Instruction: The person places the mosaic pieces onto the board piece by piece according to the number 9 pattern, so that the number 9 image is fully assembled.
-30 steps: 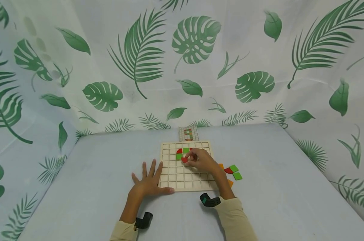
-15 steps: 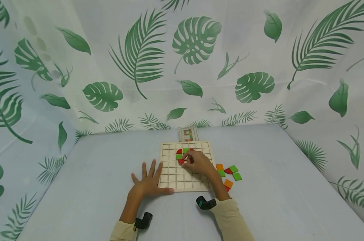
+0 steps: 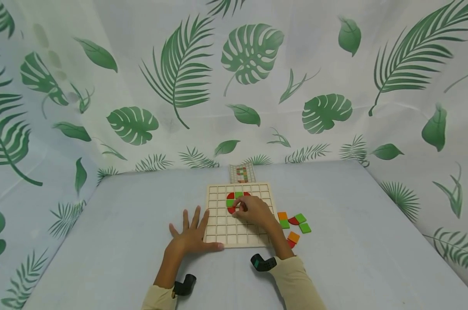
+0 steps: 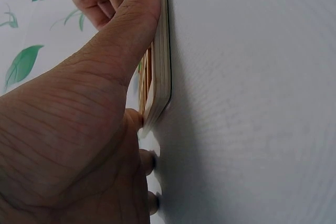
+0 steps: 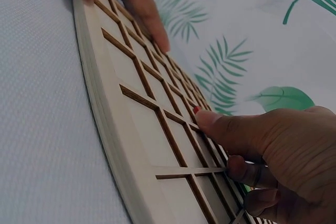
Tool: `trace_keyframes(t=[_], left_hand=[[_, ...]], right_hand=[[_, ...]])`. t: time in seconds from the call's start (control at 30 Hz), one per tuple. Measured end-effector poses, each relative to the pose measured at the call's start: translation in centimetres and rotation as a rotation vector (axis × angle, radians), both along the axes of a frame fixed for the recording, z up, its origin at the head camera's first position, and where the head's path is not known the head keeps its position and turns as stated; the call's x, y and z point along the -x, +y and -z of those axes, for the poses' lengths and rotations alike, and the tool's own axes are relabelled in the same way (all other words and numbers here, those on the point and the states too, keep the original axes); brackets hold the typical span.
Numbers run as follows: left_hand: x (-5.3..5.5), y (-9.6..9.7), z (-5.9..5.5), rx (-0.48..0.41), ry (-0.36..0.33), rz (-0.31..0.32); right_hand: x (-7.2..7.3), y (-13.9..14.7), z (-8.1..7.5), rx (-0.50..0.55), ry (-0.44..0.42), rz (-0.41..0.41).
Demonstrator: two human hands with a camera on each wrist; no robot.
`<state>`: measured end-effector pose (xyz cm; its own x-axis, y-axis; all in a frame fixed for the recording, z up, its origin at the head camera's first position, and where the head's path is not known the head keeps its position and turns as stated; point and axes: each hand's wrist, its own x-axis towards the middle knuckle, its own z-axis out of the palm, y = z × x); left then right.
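Observation:
A wooden grid board (image 3: 214, 228) lies on the white cloth. My right hand (image 3: 257, 211) reaches over it, thumb and fingertips pinching the right edge of a red quarter-circle tile (image 3: 231, 210) at one of the squares. Only a sliver of that red shows by the thumb in the right wrist view. Above it on the grid sit a green square tile (image 3: 229, 202), another red tile (image 3: 230, 196), a second green tile (image 3: 239, 194) and a partly covered red one. My left hand (image 3: 191, 239) has its fingers spread beside the board, thumb resting along the near left corner.
Right of the board lie several loose tiles, among them an orange square (image 3: 282, 215), a green square (image 3: 305, 227), a red piece (image 3: 293, 221) and another orange square (image 3: 294, 237). A pattern card (image 3: 241, 173) stands behind the board, before a leaf-printed cloth backdrop (image 3: 195, 142).
My right hand has moved slightly left and toward me, bringing the red tile down to a square below the green one. My left hand stays where it was.

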<state>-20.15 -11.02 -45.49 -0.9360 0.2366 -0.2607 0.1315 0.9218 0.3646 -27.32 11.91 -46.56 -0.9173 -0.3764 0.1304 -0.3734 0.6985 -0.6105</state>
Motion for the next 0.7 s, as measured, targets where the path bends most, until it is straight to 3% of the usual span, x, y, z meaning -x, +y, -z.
trace_keyframes(t=[0.43,0.7], left_hand=[[-0.13,0.1,-0.12,0.015,-0.004,0.0],[-0.08,0.09,-0.16,0.002,0.003,-0.006]], right_hand=[[-0.13,-0.23,0.14,-0.023,-0.002,0.021],[0.01,-0.19,0.16,-0.02,0.042,0.005]])
